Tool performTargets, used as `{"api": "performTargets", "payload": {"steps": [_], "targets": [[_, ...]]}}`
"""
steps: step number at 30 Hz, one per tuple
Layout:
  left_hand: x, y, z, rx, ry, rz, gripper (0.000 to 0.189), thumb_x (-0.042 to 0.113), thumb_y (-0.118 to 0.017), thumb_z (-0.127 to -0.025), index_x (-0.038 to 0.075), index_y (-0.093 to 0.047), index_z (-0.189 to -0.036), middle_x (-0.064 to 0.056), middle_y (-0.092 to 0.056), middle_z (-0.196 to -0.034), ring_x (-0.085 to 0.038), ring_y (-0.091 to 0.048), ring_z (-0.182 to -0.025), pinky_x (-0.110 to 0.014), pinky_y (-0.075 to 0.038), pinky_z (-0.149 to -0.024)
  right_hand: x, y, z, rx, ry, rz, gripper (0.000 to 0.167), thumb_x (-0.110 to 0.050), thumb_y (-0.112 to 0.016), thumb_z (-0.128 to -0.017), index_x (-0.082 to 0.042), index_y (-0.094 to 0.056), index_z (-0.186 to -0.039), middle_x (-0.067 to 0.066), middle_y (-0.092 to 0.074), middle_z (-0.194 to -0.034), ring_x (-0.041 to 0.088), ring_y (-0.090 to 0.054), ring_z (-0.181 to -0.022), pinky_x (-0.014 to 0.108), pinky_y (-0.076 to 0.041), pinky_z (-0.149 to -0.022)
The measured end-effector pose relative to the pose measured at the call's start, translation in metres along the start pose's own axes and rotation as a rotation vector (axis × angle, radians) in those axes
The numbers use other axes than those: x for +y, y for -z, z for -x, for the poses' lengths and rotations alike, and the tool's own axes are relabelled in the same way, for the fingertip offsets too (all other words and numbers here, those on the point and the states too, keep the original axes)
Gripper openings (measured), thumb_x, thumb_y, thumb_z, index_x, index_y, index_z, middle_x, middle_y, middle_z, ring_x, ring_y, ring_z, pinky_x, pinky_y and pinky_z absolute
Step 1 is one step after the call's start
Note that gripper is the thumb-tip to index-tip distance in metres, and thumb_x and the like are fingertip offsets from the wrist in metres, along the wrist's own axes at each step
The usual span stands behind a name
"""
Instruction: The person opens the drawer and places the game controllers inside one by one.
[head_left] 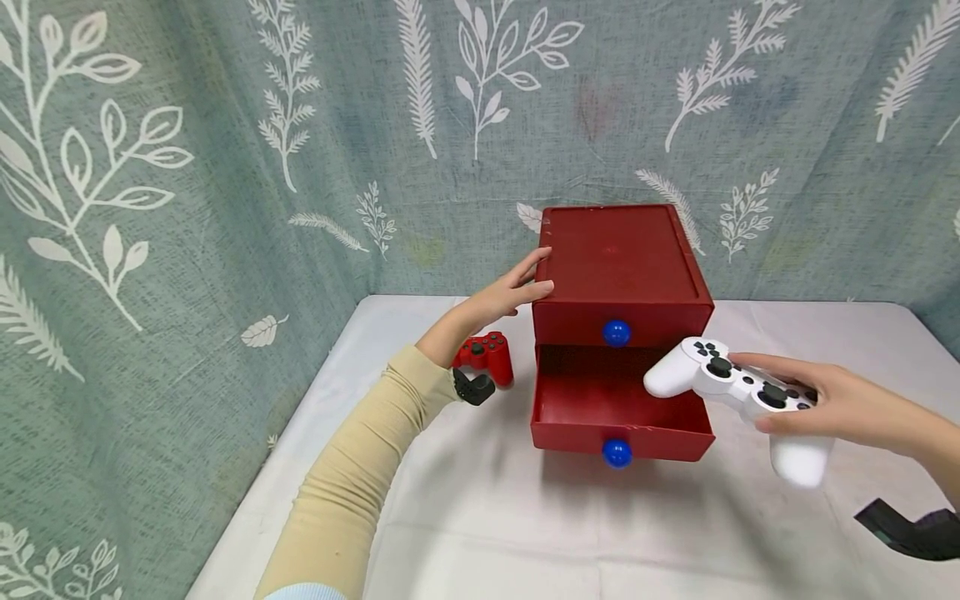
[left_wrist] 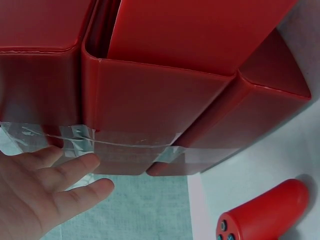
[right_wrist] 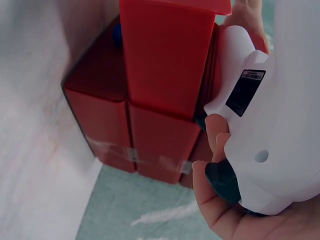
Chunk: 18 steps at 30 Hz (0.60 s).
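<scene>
A red drawer unit (head_left: 611, 258) stands on the table, with its middle drawer (head_left: 570, 437) pulled out. My left hand (head_left: 501, 297) is at the unit's upper left edge, fingers spread and fairly straight; in the left wrist view the hand (left_wrist: 55, 192) appears beside the taped side. My right hand (head_left: 847, 404) grips a white game controller (head_left: 738, 390) just right of the drawer, one handle reaching over its right part. The right wrist view shows the controller's underside (right_wrist: 280, 135) with fingers curled round it. No item shows in the visible part of the drawer.
A red game controller (head_left: 495, 360) lies on the white-covered table (head_left: 480, 517) left of the unit, partly behind my left wrist. Blue round knobs (head_left: 617, 453) stick out from the drawer fronts. A green leaf-patterned curtain (head_left: 450, 208) hangs behind and along the left.
</scene>
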<state>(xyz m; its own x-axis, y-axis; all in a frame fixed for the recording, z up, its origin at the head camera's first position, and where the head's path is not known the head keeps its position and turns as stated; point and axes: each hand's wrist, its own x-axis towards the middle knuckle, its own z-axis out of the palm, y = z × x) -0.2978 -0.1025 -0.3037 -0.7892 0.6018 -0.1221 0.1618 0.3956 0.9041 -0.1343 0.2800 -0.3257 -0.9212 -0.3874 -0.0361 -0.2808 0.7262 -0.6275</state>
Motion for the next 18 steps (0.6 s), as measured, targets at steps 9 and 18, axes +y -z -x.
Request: {"api": "performTargets", "payload": {"steps": [9,18], "targets": [[0.002,-0.001,0.002,-0.002,-0.005,0.001,0.061,0.043,-0.046,-0.092,0.05,-0.011,-0.141,0.003,-0.008,-0.153,-0.015,-0.015,-0.139,-0.057,-0.025,-0.1,-0.016,-0.002,-0.016,-0.078,0.032,-0.026,0.068,-0.025,-0.069,-0.08,-0.019,-0.039,-0.14,0.004,-0.056,-0.109,0.003,-0.053,-0.083,0.024,-0.044,-0.063],[0.002,-0.001,0.002,0.0,-0.006,0.002,0.06,0.043,-0.046,-0.092,0.049,-0.012,-0.141,0.003,-0.009,-0.153,-0.016,-0.015,-0.139,-0.057,-0.025,-0.1,-0.032,-0.001,-0.032,-0.192,0.042,-0.036,0.064,-0.029,-0.068,-0.081,-0.02,-0.042,-0.139,0.004,-0.057,-0.107,0.005,-0.053,-0.087,0.024,-0.045,-0.064]]}}
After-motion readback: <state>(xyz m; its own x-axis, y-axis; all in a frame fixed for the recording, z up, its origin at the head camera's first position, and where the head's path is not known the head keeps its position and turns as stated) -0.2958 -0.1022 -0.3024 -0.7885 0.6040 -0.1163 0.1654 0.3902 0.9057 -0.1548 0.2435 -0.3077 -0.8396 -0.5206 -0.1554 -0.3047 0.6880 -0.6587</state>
